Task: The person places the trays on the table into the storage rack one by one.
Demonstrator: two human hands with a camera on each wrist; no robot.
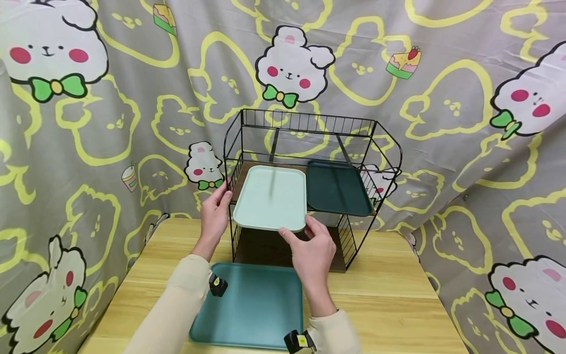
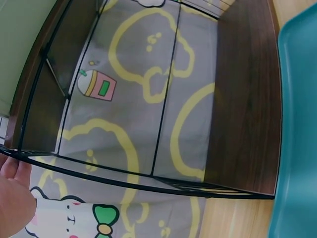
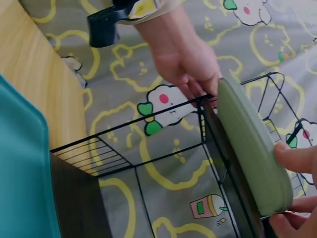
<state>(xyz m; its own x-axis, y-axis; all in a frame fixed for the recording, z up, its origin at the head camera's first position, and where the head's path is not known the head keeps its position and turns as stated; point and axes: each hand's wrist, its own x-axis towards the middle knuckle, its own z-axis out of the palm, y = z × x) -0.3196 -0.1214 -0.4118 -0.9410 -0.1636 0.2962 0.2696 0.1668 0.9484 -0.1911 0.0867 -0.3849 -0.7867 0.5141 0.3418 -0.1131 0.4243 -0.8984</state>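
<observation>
A smooth, pale mint-green tray (image 1: 270, 196) with rounded corners and a low raised rim is held at the centre of the head view, over the dark wood-grained upper shelf (image 1: 241, 180) of a black wire rack (image 1: 275, 142); its near edge is jutted past the shelf front. Right of it, a dark green tray (image 1: 338, 189) of similar shape is carried by the same shelf. At lower centre, a larger teal tray (image 1: 261, 305) is laid on the pale wood-grained counter (image 1: 384, 295). Behind, a grey curtain (image 1: 424, 29) is printed with cartoon animals. On both wrists, black devices (image 1: 218, 284) are worn with yellow labels too small to be read. The tray's near right corner is pinched by the right hand (image 1: 315, 250), thumb in front; the rack's left side is gripped by the left hand (image 1: 215, 216).
</observation>
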